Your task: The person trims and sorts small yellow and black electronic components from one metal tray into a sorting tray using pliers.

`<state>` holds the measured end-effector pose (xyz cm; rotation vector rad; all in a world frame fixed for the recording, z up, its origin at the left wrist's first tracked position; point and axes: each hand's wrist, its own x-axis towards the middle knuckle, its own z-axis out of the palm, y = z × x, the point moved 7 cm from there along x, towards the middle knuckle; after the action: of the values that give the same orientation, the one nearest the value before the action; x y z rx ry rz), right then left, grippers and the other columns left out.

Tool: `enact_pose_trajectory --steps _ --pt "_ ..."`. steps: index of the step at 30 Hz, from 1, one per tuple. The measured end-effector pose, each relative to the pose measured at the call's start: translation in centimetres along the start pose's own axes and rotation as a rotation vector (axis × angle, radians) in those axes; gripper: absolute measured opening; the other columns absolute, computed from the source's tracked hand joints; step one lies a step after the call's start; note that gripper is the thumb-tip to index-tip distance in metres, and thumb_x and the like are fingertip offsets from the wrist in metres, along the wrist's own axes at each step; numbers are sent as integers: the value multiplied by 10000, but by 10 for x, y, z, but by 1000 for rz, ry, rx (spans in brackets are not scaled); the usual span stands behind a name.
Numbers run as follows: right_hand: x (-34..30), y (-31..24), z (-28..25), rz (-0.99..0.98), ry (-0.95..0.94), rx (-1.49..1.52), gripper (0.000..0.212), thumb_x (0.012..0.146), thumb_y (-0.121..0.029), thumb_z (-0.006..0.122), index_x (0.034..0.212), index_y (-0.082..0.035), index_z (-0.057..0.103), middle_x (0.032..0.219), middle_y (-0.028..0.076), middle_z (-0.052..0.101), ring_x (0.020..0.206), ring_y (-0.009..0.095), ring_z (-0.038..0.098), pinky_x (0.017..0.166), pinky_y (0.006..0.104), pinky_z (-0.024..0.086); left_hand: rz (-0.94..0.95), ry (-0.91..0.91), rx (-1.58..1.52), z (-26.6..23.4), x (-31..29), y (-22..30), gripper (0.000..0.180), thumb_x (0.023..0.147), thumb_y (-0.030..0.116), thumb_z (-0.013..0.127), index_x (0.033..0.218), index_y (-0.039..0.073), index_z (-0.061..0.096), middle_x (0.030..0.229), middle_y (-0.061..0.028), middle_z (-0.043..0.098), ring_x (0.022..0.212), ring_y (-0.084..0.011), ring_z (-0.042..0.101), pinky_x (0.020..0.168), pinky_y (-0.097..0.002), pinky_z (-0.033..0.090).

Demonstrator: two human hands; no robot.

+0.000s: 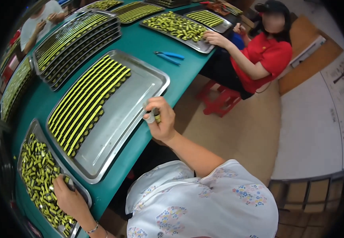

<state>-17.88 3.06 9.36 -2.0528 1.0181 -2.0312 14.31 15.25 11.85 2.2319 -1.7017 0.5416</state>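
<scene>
My left hand (69, 198) reaches into a long metal tray (85, 195) of loose black-and-yellow pieces (37, 158). Its fingers are curled, and a dark piece shows at the fingertips. Above the near edge of a larger metal tray (116, 119), my right hand (162, 119) is closed on a small black-and-yellow piece (157, 115). Pale covers sit on some of its fingertips. Slanting rows of the same pieces (86, 99) lie side by side over the left and far part of the larger tray.
Blue-handled pliers (170, 56) lie on the green table (140, 39). Stacked trays (76, 47) of rows stand at the far left. A person in red (259, 59) sits at the right beside a tray of loose pieces (176, 25); another person (45, 20) works across the table.
</scene>
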Motion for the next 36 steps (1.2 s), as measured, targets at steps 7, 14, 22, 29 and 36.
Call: enact_pose_trajectory --steps 7,14,22,29,36 --pt "-1 1 -3 -5 31 -24 215 842 -198 650 897 -25 534 860 126 567 697 220 556 599 289 442 -122 -104 -39 8 1 -9 462 749 -70 554 1192 60 531 1090 -118 607 955 -315 585 768 -392 472" --pt "2 -1 -3 -20 76 -43 211 834 -200 664 884 -40 536 822 104 561 607 195 508 522 282 403 -75 -75 -69 1 3 -4 459 804 -52 540 1248 60 519 1204 -108 585 1066 -296 568 850 -353 459" --pt "10 3 -10 -46 48 23 226 784 -180 706 860 -41 545 802 103 555 601 232 522 518 317 421 -142 117 -82 3 6 -17 367 904 22 495 1270 7 507 1229 -147 568 1075 -312 564 869 -366 454" --pt "16 1 14 -18 -223 -16 251 753 -229 720 849 -59 562 799 88 595 666 270 561 572 360 439 -135 293 17 -3 2 -46 355 885 -9 482 1235 -54 520 1207 -197 563 1109 -357 524 931 -420 404" --pt "15 -4 24 -56 -407 -84 182 739 -165 693 841 -106 554 796 48 581 661 247 520 614 354 385 -144 372 23 -11 -10 -43 340 867 -27 487 1201 -71 525 1173 -221 551 1088 -378 519 938 -439 401"
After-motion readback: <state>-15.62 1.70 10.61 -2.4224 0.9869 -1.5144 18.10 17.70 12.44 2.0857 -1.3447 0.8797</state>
